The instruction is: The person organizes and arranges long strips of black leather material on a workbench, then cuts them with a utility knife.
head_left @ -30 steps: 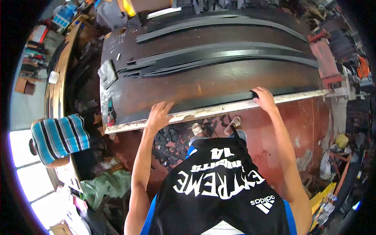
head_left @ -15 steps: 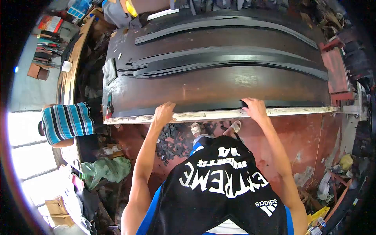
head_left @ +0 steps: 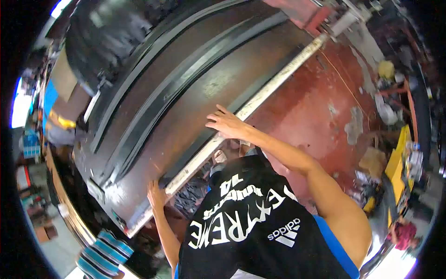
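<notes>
My right hand (head_left: pixel 226 122) rests at the pale front edge (head_left: pixel 260 98) of the brown table, its fingers spread over a dark strip (head_left: pixel 197 143) that lies along the edge. Lower down the same edge, my left hand (head_left: pixel 157 194) touches the near end of that strip, fingers apart and pointing up. Neither hand is wrapped round anything. Long black strips (head_left: pixel 174 90) lie in curved bundles across the table top (head_left: pixel 211 86), beyond both hands.
Dark scraps (head_left: pixel 186 199) litter the red floor (head_left: pixel 302 109) below the table. A person in a striped shirt (head_left: pixel 106 253) is at the lower left. A red bracket (head_left: pixel 309 21) stands at the table's far end; a yellow object (head_left: pixel 396 172) is at right.
The view has turned, so the table now runs diagonally. My right hand has moved along the edge towards my left, and its fingers have spread. My left hand's fingers now point upward.
</notes>
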`<action>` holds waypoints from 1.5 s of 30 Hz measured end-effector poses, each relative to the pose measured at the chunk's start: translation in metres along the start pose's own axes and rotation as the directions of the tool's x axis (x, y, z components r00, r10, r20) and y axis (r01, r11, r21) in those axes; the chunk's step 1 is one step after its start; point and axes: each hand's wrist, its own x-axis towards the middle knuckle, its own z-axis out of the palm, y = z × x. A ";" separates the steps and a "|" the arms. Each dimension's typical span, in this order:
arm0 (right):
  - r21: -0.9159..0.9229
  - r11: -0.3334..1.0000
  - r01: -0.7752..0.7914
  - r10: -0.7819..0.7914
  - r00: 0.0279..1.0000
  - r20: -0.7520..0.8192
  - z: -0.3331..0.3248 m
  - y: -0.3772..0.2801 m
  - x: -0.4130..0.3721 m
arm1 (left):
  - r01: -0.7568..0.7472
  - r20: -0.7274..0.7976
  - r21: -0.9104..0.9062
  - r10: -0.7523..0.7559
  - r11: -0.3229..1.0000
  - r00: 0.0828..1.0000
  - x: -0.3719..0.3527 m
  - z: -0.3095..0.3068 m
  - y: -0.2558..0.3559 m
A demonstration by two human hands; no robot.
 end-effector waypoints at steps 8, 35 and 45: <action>0.201 0.856 -0.475 0.515 0.763 -0.390 -0.050 -0.024 -0.088 | -0.258 0.180 -0.180 0.289 0.949 0.940 0.042 -0.032 0.023; 0.701 -0.134 -0.700 0.991 -0.095 0.094 0.208 0.076 -0.575 | -0.612 -0.123 0.051 0.613 0.789 0.780 0.357 0.087 0.658; 0.740 -0.427 -0.519 0.894 -0.121 0.431 0.190 0.092 -0.546 | -0.469 -0.174 0.001 0.462 0.883 0.870 0.347 0.082 0.687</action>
